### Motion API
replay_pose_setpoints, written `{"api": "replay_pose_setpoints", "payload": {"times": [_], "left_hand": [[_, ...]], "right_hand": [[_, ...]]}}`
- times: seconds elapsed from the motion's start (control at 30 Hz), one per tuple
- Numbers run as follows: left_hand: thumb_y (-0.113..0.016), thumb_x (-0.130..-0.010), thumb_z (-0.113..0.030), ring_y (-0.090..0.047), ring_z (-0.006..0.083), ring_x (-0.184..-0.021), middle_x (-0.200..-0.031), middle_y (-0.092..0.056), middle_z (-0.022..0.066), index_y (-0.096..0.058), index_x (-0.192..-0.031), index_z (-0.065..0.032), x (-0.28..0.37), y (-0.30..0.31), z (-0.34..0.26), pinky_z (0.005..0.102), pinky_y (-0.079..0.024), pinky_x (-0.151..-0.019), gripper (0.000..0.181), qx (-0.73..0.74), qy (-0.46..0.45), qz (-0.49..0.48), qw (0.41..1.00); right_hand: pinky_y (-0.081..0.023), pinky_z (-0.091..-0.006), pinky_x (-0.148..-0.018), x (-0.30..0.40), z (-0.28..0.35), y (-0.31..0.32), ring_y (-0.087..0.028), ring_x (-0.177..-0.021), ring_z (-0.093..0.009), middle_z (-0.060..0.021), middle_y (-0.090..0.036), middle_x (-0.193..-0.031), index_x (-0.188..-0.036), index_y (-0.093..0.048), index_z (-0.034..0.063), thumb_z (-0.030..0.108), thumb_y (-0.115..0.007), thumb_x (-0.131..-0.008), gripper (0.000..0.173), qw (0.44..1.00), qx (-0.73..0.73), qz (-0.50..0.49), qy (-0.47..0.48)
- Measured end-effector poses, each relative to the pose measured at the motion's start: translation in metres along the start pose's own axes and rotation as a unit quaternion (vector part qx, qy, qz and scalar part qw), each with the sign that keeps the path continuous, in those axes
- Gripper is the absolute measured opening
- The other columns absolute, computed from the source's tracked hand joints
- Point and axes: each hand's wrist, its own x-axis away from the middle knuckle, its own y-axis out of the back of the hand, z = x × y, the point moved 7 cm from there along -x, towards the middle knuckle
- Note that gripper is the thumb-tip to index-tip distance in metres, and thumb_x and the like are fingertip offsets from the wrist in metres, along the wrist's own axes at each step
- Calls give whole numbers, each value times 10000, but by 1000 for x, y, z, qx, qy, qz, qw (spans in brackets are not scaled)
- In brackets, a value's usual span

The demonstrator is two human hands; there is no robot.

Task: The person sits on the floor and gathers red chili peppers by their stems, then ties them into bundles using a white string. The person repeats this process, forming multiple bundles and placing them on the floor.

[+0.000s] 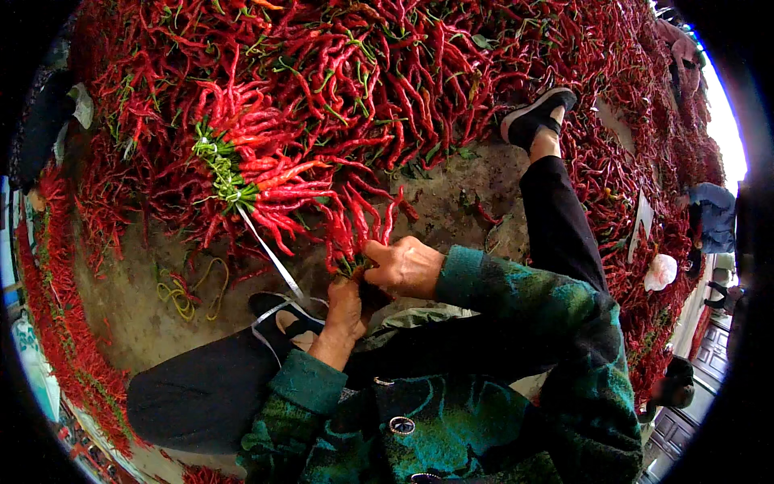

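Note:
My left hand [344,308] closes around the green stem ends of a small bunch of red chili peppers [358,224], whose tips point away from me. Against the same stems, my right hand [406,266] has its fingers curled; some of the stems are hidden behind them. Farther off to the left lies a string of chili peppers [266,181], its green stems bound in a row. From its near end a white plastic strap [269,248] runs down toward my left hand and loops over my shoe.
A large heap of loose red chili peppers [417,72] spreads ahead. Yellow cord [187,299] lies on the concrete floor [127,308]. Long pepper strings [72,339] stretch along the left. My extended foot in a black shoe [538,118] touches the heap. A white plastic bag [660,272] and other people are at right.

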Motion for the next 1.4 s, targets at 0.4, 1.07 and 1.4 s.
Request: {"api": "replay_pose_setpoints", "payload": {"times": [0.4,1.07,1.4], "left_hand": [[-452,-867,-208,-578,218,-734,-854,-584,70,-540,-981,-65,-2,3,3,376,-492,-641,202,-64,42,12,997],[-568,-845,-245,-347,135,-496,-580,-320,15,-458,-748,-56,0,6,4,289,-303,-456,240,7,56,16,998],[-537,-855,-248,-445,184,-534,-624,-459,60,-483,-796,-50,-5,4,4,335,-402,-518,214,-3,51,63,997]], "right_hand": [[-454,-435,-574,4,-28,-22,-539,-657,-342,-144,-499,-788,-837,-585,76,73,-607,-596,242,980,-104,-34,-164],[-464,-395,-599,0,-150,50,-565,-724,-310,-119,-510,-883,-988,-594,78,-11,-549,-738,270,972,64,-154,-164],[-441,-388,-547,6,-49,42,-519,-679,-280,-92,-457,-737,-890,-622,138,148,-659,-693,200,996,-1,-59,-65]]}}
